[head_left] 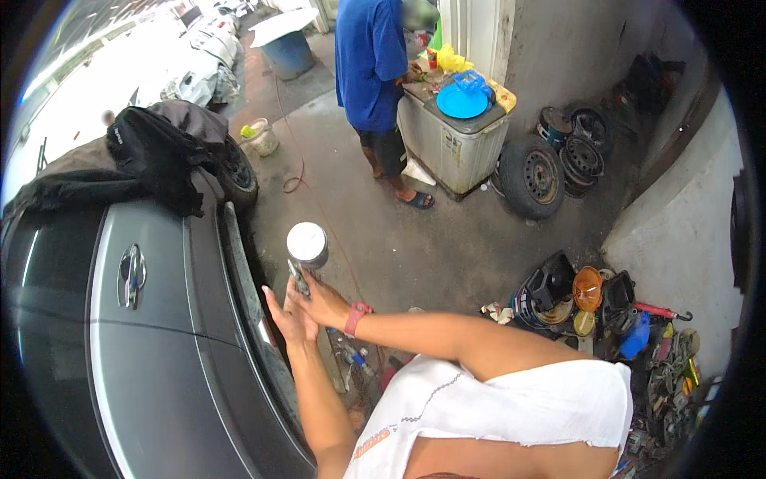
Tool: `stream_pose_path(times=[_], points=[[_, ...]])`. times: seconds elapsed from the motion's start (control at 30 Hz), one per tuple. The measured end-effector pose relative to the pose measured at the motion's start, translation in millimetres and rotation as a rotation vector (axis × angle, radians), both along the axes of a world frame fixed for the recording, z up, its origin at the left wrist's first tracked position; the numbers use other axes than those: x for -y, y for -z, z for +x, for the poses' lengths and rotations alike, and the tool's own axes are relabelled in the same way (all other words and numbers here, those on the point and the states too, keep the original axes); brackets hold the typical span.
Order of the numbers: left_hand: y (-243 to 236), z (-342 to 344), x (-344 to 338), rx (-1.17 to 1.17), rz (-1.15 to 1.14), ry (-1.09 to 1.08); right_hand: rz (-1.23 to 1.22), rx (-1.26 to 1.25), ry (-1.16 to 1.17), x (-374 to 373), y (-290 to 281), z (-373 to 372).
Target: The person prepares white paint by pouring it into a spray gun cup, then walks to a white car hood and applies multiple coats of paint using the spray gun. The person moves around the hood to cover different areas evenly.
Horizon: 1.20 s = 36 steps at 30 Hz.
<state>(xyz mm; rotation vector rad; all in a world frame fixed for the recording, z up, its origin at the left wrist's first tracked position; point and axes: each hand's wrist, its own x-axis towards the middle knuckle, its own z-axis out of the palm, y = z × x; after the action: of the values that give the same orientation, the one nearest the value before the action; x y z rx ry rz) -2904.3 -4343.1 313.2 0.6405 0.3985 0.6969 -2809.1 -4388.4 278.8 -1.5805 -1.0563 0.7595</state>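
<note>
- Concrete floor (383,255) is spreading beneath everyone, a thin red hose (304,164) looping across it.
- Filling the left side, a grey car (152,343) is standing close by, with a black jacket (152,148) draping over its front.
- Further off, a co-worker in a blue shirt (371,68) is standing at a boxy white worktop (455,152), where a round blue tray (461,102) is resting.
- Nearer me, the person's right hand (325,303) is crossing over the left hand (295,326); the right fingers seem to be gripping something, bent well in. One left digit is sticking out, but I can't tell how far the others are opening or whether they're holding anything.
- Just beyond them a white-lidded pot (307,239) is showing; whether it's joined to the held piece, I can't tell.
- Smallest, a grey metal piece (298,278) is sitting at the right fingertips, before the pot. I'm judging it stiff, fairly light and perhaps slick; its lower end, by the palms, is looking like the surest hold.
</note>
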Motion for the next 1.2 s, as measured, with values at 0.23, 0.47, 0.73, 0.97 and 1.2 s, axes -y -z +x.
stream_pose_path(times=[0.23, 0.47, 0.73, 0.97, 1.2], points=[[-20, 99, -131, -0.104, -0.003, -0.044, 0.021, 0.140, 0.174, -145, -16, 97], [60, 113, -223, -0.645, 0.297, -0.154, 0.084, -0.009, 0.263, -307, -23, 193], [183, 103, -298, -0.959, 0.374, 0.260, 0.112, -0.064, 0.323, -566, -68, 332], [234, 110, -387, -1.142, 0.161, -0.017, 0.125, -0.231, 0.342, -737, -102, 486], [263, 190, -510, -1.510, 0.106, 0.241, 0.117, -0.275, 0.360, -875, -76, 649]])
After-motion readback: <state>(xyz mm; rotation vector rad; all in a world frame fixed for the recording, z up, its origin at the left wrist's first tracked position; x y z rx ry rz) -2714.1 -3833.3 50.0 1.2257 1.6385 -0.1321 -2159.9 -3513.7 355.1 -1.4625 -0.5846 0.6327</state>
